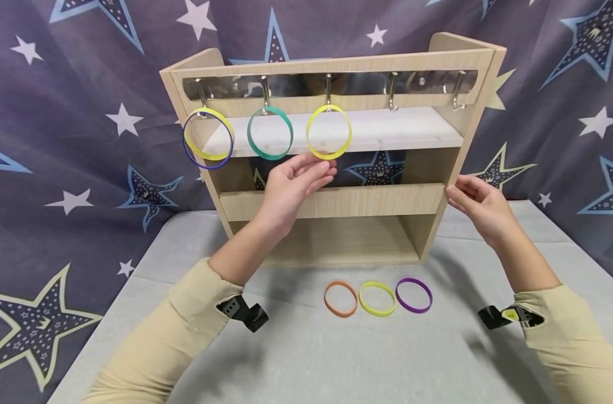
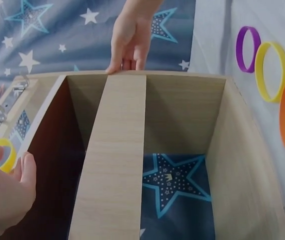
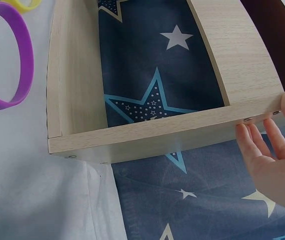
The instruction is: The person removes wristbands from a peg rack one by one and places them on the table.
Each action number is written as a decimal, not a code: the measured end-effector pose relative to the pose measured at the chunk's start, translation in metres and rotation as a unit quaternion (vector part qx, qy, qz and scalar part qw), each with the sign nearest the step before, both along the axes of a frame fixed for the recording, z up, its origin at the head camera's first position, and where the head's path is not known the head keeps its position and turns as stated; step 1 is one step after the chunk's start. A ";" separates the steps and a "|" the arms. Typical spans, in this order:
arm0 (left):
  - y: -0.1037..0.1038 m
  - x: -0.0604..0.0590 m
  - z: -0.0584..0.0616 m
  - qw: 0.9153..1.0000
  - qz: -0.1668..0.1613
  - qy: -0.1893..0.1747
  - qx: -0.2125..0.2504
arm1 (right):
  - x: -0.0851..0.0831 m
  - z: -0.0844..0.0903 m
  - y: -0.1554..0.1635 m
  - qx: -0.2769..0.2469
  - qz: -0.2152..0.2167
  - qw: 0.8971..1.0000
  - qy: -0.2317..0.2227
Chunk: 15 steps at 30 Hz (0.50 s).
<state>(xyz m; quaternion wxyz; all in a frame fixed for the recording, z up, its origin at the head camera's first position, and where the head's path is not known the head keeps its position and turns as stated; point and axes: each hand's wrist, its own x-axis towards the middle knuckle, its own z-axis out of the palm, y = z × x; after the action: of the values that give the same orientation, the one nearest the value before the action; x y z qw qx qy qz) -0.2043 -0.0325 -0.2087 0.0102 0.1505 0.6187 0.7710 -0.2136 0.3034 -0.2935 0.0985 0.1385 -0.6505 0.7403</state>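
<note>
A wooden shelf unit [image 1: 332, 202] carries a metal hook rail [image 1: 296, 85]. My left hand [image 1: 291, 188] is at a yellow wristband [image 1: 348, 134] hanging from the middle hook, its fingertips right at the band's lower edge and the thumb below it. In the left wrist view, a finger overlaps that yellow band [image 2: 8, 162]. My right hand [image 1: 480, 207] holds the unit's right side edge, with the thumb at the front and the fingers against the outer face, as the right wrist view shows. A green wristband [image 1: 251, 140] hangs one hook to the left.
A yellow wristband [image 1: 189, 140] and a dark blue one [image 1: 216, 167] share the leftmost hook. Two bare hooks are at the right of the rail. Orange [image 1: 328, 306], yellow-green [image 1: 369, 311] and purple [image 1: 406, 306] wristbands lie on the grey cloth [image 1: 367, 359] before the unit.
</note>
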 end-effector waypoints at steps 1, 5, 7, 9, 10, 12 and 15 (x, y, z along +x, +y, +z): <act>0.001 0.000 0.000 1.000 0.003 -0.003 0.008 | 0.000 0.000 0.000 0.000 0.000 1.000 -0.001; 0.006 -0.001 -0.001 0.998 0.012 -0.021 0.054 | 0.000 0.000 0.000 0.000 0.000 1.000 0.000; 0.009 -0.001 -0.001 0.996 0.020 -0.034 0.079 | 0.000 -0.001 0.000 0.000 0.000 1.000 0.001; 0.011 -0.001 -0.001 0.993 0.027 -0.046 0.102 | 0.000 -0.001 0.000 0.000 0.000 1.000 0.003; 0.013 0.000 -0.001 0.992 0.032 -0.051 0.112 | 0.000 -0.001 0.000 0.000 0.000 1.000 0.003; 0.014 -0.001 -0.002 0.988 0.039 -0.062 0.133 | 0.000 -0.001 0.000 -0.001 0.000 1.000 0.004; 0.016 -0.001 -0.002 0.984 0.047 -0.071 0.156 | 0.000 -0.001 0.000 0.000 0.000 1.000 0.004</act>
<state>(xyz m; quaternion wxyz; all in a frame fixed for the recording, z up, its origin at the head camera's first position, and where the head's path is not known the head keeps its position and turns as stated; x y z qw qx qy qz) -0.2051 -0.0164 -0.2107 -0.0054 0.0655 0.4947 0.8666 -0.2137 0.3034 -0.2942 0.1008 0.1418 -0.6502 0.7395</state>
